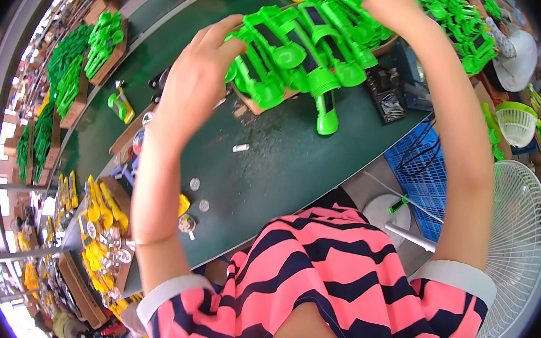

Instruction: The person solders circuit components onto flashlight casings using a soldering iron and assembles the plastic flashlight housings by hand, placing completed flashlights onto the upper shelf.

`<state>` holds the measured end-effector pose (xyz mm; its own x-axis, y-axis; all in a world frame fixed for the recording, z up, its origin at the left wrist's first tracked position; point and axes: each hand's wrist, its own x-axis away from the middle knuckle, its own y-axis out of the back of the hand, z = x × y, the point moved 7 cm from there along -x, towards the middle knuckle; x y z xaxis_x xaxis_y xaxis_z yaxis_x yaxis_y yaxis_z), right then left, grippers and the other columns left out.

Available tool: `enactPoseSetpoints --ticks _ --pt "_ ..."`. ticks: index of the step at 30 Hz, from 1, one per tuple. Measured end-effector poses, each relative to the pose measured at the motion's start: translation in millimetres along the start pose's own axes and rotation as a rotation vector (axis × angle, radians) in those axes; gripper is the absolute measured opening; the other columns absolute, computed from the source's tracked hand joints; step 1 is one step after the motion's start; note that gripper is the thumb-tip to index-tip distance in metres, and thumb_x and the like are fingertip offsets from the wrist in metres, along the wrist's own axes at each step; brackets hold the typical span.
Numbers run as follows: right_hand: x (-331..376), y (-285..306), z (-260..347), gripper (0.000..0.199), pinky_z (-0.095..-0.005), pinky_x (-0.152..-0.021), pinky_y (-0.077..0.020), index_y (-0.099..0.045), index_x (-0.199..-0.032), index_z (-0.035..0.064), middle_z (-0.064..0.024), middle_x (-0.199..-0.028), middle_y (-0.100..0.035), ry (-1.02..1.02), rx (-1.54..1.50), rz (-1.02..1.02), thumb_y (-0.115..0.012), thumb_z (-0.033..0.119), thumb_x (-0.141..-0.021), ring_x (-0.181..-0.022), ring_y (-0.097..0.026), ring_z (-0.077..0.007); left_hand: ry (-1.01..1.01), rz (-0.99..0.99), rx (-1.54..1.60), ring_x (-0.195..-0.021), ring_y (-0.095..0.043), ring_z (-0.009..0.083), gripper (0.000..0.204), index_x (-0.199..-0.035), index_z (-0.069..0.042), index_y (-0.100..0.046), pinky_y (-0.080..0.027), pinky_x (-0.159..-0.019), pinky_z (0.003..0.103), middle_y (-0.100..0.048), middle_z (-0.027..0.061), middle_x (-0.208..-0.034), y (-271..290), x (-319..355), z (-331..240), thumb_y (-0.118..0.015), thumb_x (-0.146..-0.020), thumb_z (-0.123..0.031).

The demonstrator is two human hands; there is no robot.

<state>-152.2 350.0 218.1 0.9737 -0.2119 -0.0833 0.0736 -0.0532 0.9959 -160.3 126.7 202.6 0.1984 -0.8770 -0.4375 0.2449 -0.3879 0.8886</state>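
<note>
A heap of bright green flashlight bodies [286, 49] with dark panels lies on a dark green table [257, 180]. Bits of cardboard [385, 46] show under it. At the heap's left side is my left hand [206, 59], fingers stretched and thumb apart, fingertips beside the leftmost bodies. Whether they touch is unclear. My right hand [388, 8] reaches to the far right end of the heap; the upper edge of the view cuts it off, so its grip is hidden. One flashlight body [327, 113] sticks out toward me at the front of the heap.
A black tray of screws [390, 103] sits right of the heap. Small round discs [203, 206] and a white piece [240, 147] lie on the table. Boxes of green parts [106, 41] and yellow parts [104, 219] line the left. A blue crate [418, 155] and fan [512, 251] stand right.
</note>
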Motion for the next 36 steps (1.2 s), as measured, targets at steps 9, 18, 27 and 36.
enactPoseSetpoints --ticks 9,18,27,36 --pt "192.8 -240.5 -55.6 0.063 -0.0239 -0.064 -0.0458 -0.026 -0.129 0.0015 -0.0118 -0.107 -0.048 -0.625 -1.201 -0.447 -0.062 0.017 -0.080 -0.080 -0.053 -0.0126 0.335 -0.126 -0.349 -0.061 -0.056 0.0156 0.011 -0.066 -0.009 -0.056 -0.046 -0.051 0.025 -0.058 0.0041 -0.072 55.9 227.5 -79.1 -0.055 -0.056 -0.005" --pt "120.3 -223.1 -121.5 0.024 -0.0235 -0.058 -0.0460 -0.058 -0.091 -0.0028 -0.0074 -0.078 -0.060 -0.448 -1.089 -0.965 -0.062 0.019 -0.081 -0.067 -0.054 -0.0127 1.322 0.030 -0.516 -0.083 -0.059 0.0328 0.029 -0.087 -0.005 -0.064 -0.045 -0.074 0.040 -0.061 0.0196 -0.084 151.6 454.5 207.0 -0.052 -0.077 -0.030" --pt "201.7 -135.9 -101.8 0.020 -0.0222 -0.059 -0.0443 -0.057 -0.089 -0.0011 -0.0032 -0.058 -0.054 -0.473 -0.993 -0.828 -0.056 0.018 -0.084 -0.056 -0.053 -0.0095 1.750 0.233 0.328 -0.064 -0.054 0.0216 0.031 -0.085 0.008 -0.060 -0.041 -0.059 0.038 -0.060 0.0127 -0.074 38.8 570.6 335.2 -0.060 -0.071 -0.020" --pt "183.2 -210.7 53.5 0.062 -0.0335 -0.099 -0.0239 -0.024 -0.121 0.0026 -0.0180 -0.126 -0.040 -0.226 -1.196 -0.632 -0.064 0.003 -0.074 -0.117 -0.039 -0.0248 1.756 0.058 0.367 -0.062 -0.056 0.0246 0.085 -0.135 -0.008 -0.020 -0.051 -0.057 0.034 -0.055 0.0147 -0.089 81.7 415.1 290.7 -0.054 -0.059 0.011"
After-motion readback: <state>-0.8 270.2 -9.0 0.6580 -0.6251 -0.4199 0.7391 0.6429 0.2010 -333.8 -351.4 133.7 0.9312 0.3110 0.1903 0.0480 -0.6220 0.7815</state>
